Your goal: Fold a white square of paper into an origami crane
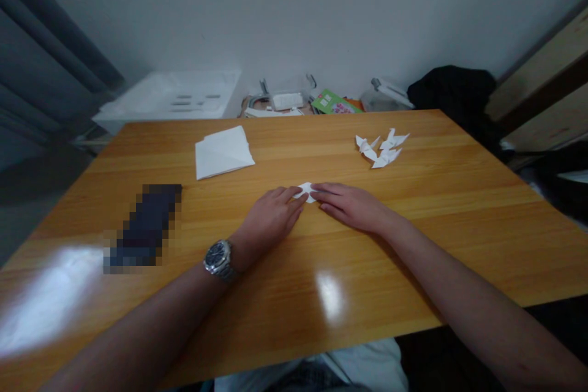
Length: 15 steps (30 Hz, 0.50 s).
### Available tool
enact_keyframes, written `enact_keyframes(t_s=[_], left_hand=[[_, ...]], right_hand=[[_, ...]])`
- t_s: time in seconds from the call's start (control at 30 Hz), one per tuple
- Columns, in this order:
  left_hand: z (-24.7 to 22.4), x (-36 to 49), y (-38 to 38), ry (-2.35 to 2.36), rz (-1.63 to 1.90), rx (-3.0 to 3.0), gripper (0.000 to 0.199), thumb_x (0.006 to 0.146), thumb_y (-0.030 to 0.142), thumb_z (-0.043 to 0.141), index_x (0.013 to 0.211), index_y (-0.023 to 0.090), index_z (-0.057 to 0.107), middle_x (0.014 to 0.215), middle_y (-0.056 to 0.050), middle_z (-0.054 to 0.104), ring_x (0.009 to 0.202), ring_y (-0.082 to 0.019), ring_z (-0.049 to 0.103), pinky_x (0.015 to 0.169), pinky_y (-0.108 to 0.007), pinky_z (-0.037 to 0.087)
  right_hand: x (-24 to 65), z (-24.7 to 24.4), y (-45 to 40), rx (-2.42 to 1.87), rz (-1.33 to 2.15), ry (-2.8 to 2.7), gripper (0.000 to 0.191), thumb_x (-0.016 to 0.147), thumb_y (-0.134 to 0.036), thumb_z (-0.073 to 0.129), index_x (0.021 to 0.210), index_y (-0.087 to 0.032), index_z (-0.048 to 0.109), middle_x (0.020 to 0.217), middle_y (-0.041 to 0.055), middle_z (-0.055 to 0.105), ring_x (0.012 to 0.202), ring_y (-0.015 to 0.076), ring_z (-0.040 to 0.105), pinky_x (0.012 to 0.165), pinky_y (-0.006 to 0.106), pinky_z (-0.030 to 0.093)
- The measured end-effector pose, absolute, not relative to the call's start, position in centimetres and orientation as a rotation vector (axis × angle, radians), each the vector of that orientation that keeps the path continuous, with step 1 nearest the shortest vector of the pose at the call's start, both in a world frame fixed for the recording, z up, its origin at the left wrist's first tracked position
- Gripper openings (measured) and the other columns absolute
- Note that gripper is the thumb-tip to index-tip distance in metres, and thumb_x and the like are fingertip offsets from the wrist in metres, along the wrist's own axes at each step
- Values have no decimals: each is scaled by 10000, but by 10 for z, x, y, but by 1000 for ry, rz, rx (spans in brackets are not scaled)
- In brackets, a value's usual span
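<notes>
A small folded white paper (pixel 306 191) lies on the wooden table (pixel 275 331) between my two hands. My left hand (pixel 274 215), with a metal watch on its wrist, rests its fingertips on the paper's left side. From the right, my right hand (pixel 348 203) lays its extended fingers on the other side. Both hands are palm down, fingers spread slightly, pressing the paper flat rather than gripping it. Beyond, at the right, are several folded white paper figures (pixel 387 155). A stack of white paper sheets (pixel 223 153) lies at the back left.
A dark blurred-out object (pixel 149 223) lies on the left of the table. Behind the far edge are a white tray-like box (pixel 184 95), a green booklet (pixel 333 103), plastic containers and a black cloth or bag (pixel 452 92).
</notes>
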<state>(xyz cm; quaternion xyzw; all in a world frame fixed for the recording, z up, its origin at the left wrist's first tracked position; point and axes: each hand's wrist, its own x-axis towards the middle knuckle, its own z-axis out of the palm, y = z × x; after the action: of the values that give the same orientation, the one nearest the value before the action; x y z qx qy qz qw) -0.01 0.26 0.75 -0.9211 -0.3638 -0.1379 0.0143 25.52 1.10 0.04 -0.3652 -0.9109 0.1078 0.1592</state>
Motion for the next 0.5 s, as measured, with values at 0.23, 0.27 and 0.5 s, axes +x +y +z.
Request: enact_keyframes(t_s=[0.23, 0.27, 0.5], left_hand=[[10, 1, 2, -1130, -382, -2858, 371, 1041, 248, 416, 1352, 166, 600, 1336, -118, 629, 1143, -259, 612, 995, -417, 521], [10, 1, 2, -1134, -378, -2856, 370, 1041, 250, 414, 1347, 159, 602, 1332, -119, 632, 1140, -260, 614, 993, -416, 524], [7, 0, 2, -1130, -414, -2874, 366, 1031, 221, 426, 1351, 166, 596, 1341, -120, 630, 1152, -248, 617, 1005, -405, 528]], right_hand=[[258, 3, 8, -1006, 339, -2622, 449, 1026, -332, 504, 1468, -254, 526, 1547, 100, 483, 1399, 252, 501, 1155, 473, 434], [258, 3, 8, -1006, 332, -2628, 444, 1029, -329, 498, 1463, -241, 533, 1550, 108, 477, 1405, 254, 493, 1163, 471, 425], [259, 0, 12, -990, 343, -2614, 415, 1035, -295, 474, 1440, -249, 558, 1528, 95, 509, 1412, 243, 481, 1182, 505, 396]])
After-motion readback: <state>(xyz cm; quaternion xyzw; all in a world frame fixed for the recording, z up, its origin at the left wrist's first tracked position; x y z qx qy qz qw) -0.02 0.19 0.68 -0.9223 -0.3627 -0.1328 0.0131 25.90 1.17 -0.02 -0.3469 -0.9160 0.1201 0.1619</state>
